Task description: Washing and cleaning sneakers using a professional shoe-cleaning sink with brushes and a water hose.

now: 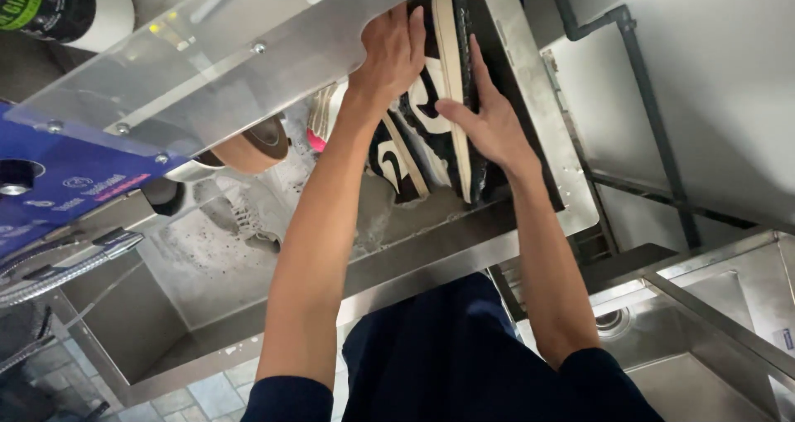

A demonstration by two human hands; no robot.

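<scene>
Item: black-and-white sneaker (443,74), standing on edge against the right-hand wall of a steel wash trough (538,107), sole facing that wall. A second black-and-white sneaker (396,161) is lying just beside it, lower in the trough, touching it.

Left hand (393,53): pressing flat on the upper part of the first sneaker, fingers spread and curling over its top; fingertips are passing under the edge of a clear plastic cover (224,57), leaving little room above.

Right hand (489,120): lying open against the sneaker's side and sole, fingers splayed wide, wedged between shoe and trough wall.

Surroundings: a grey soapy sneaker (248,215) is sitting well apart in the foamy left half, near a round brush head (257,144). The trough's front rim is running just before the person's body. A steel sink (687,339) is standing open at lower right.
</scene>
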